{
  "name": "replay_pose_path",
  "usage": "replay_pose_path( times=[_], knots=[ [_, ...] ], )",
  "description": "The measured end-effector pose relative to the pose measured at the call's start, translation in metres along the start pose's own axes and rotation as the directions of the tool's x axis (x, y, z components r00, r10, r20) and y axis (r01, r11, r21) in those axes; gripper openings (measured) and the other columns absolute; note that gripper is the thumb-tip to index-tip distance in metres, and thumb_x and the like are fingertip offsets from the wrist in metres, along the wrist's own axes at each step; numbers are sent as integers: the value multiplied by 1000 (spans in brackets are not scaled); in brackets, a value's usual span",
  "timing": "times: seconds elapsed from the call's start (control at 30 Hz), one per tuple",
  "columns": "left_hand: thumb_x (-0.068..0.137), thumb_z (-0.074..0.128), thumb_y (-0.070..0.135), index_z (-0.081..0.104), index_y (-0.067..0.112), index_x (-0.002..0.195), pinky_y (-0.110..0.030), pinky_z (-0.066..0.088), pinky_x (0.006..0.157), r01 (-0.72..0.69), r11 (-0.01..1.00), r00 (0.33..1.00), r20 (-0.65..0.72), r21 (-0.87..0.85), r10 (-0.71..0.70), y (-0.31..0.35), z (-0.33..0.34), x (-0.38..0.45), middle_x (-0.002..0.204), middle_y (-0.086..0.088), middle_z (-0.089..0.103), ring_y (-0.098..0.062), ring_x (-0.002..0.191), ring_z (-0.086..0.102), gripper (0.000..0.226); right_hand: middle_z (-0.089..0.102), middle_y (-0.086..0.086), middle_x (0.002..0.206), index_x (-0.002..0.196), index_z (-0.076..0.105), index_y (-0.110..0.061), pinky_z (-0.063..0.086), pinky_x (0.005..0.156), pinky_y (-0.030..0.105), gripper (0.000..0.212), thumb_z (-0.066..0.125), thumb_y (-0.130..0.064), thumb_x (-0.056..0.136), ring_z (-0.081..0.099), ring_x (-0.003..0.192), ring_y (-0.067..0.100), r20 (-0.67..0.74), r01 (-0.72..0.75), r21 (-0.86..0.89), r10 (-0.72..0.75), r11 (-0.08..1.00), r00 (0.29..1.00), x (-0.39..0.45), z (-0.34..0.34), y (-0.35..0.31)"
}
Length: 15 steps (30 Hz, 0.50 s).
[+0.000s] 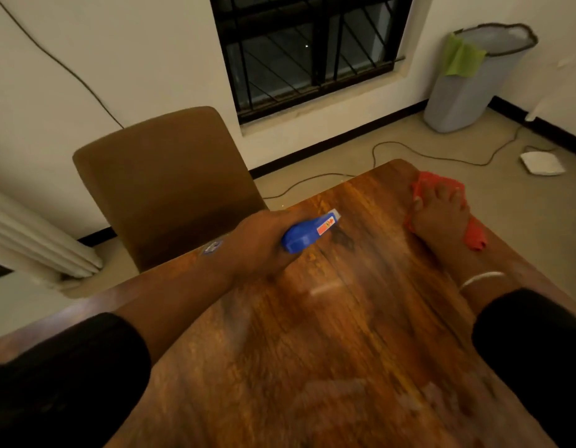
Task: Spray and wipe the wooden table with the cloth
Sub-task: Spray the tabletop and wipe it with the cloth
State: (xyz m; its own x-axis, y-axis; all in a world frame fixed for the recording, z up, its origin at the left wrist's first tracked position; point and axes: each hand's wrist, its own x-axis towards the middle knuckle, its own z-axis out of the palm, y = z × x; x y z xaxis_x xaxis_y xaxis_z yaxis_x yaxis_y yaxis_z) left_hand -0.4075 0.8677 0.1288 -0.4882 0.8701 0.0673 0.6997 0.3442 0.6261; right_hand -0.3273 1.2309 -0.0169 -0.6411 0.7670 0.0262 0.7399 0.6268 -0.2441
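A glossy wooden table fills the lower half of the view. My left hand is closed round a spray bottle, whose blue trigger head with an orange label points toward the far right of the table. The bottle's body is hidden behind my hand. My right hand lies flat, fingers spread, on a red cloth near the table's far right corner. The cloth shows around my fingers and beside my wrist.
A brown chair stands against the table's far left edge. On the floor beyond are cables, a white flat device and a grey bin with a green cloth on its rim. A barred window is in the wall.
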Motion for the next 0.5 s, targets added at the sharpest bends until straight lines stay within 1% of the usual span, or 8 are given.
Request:
replay_pose_path(
  times=[0.07,0.13,0.17,0.23,0.3,0.37,0.43,0.5],
  knots=[
    [80,67,43,58,19,126,-41,54,90,50,998,998,-40,-40,-52,4,-5,-2,112,-6,70,-21,99,66,52,22,11,174,166,26,-28,14,128,63,57,29,-42,110,14,160,41,32,95,-21,-95,995,995,-50,4,-31],
    [80,65,45,58,17,127,-40,54,91,95,994,994,-44,-48,-97,14,-2,-1,112,-7,70,-24,99,66,55,10,7,177,168,15,-32,6,130,61,60,30,-43,111,2,163,38,148,293,-62,-281,954,948,-118,15,-69],
    [81,67,46,57,17,128,-42,53,92,116,992,993,-22,-47,-117,21,2,-1,113,-8,69,-25,100,66,55,7,6,177,168,12,-33,4,130,61,61,31,-45,111,-2,163,38,194,419,-52,-402,907,895,-155,22,-84],
    [84,70,42,56,17,130,-43,53,92,134,990,991,19,-43,-134,36,10,0,114,-6,68,-22,99,65,54,15,2,176,166,18,-36,5,129,62,60,31,-46,108,5,163,38,235,628,17,-613,778,754,-223,35,-93],
    [84,70,39,57,18,128,-40,54,89,116,993,993,8,8,-116,46,16,-1,112,-6,68,-22,95,66,51,18,-3,175,165,20,-39,6,128,60,59,27,-46,106,10,163,34,227,699,64,-692,712,685,-236,25,-69],
    [84,72,32,56,16,128,-43,54,88,124,990,992,13,66,-125,53,22,-6,111,-9,67,-26,94,65,49,9,-3,177,166,15,-41,7,130,59,58,20,-46,108,4,164,29,182,625,-38,-610,780,772,-201,-1,-12],
    [83,72,31,52,14,132,-44,51,95,171,979,983,55,109,-178,59,25,-18,118,-13,63,-28,102,62,55,5,-1,177,167,14,-38,11,129,61,56,21,-46,112,1,164,31,148,354,-77,-340,932,929,-155,-35,53],
    [83,72,30,52,11,132,-40,46,98,141,976,989,30,167,-148,66,29,-30,123,-15,61,-31,109,59,56,9,1,177,167,18,-36,17,127,61,56,27,-44,112,5,163,35,142,98,-48,-91,994,986,-128,-60,102]
  ],
)
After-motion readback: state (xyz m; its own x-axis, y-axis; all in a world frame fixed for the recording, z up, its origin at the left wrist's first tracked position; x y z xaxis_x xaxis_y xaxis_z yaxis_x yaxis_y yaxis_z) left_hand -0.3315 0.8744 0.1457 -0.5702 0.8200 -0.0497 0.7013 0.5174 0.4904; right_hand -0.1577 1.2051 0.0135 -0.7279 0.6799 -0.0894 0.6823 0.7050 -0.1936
